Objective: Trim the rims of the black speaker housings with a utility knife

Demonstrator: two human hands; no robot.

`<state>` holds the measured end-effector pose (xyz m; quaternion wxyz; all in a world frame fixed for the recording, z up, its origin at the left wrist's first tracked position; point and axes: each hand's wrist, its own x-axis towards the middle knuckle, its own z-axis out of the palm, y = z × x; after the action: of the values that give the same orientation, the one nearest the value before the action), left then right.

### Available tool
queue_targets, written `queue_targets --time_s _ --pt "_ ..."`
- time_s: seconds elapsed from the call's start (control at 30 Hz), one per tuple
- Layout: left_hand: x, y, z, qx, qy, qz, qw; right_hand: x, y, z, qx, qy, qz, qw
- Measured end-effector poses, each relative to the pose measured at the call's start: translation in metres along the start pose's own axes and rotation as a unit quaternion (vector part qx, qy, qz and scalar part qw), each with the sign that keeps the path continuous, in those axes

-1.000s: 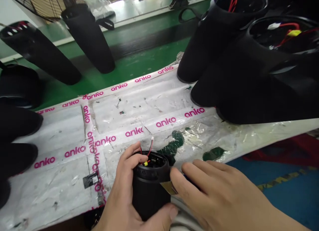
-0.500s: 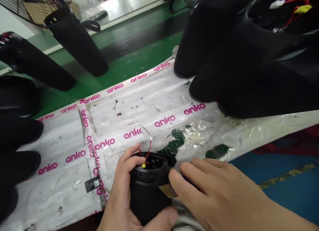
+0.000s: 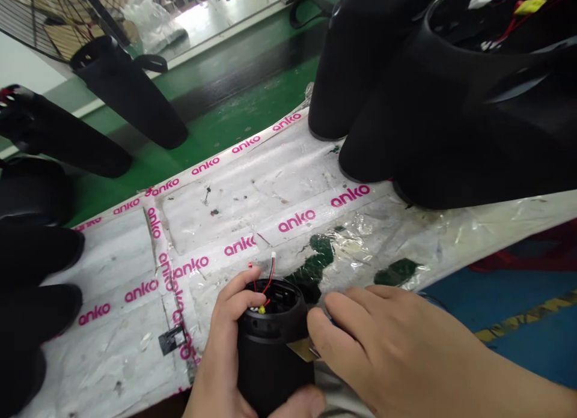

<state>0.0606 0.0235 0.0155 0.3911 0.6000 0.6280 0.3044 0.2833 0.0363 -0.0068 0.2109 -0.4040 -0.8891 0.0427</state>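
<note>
My left hand [image 3: 238, 340] is wrapped round a black cylindrical speaker housing [image 3: 270, 361], which stands with its open end up near the table's front edge. Out of the opening rise thin red and black wires [image 3: 271, 280] with a white plug, and a yellow connector [image 3: 261, 309] sits by the fingertips. My right hand [image 3: 378, 340] is closed on a knife, its handle mostly hidden by the fingers. The flat, angled knife blade [image 3: 301, 349] lies against the housing's right side, just below the smooth collar.
Several larger-looking black housings [image 3: 460, 130] stand close on the right, wires in the nearest opening. More black housings [image 3: 130, 96] are at the left and back. White sheeting with pink-lettered tape [image 3: 243, 245] covers the table [image 3: 216, 196]; a small black piece [image 3: 171, 340] lies there. A fan [image 3: 49, 21] is behind.
The view has shifted slightly. Both hands keep their hold, and the blade stays against the housing's right side with only a slight shift. The housing looks nearly unmoved.
</note>
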Motion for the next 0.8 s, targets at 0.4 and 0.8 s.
queue_targets --time_s 0.4,0.8 --pt "0.01 -0.009 0.0 0.013 -0.008 0.004 1.0 0.008 -0.001 -0.016 -0.056 -0.067 -0.025 0.996" --pt "-0.006 0.011 0.012 0.027 -0.037 0.03 0.998 0.001 -0.018 -0.032 -0.07 -0.095 0.042 0.992"
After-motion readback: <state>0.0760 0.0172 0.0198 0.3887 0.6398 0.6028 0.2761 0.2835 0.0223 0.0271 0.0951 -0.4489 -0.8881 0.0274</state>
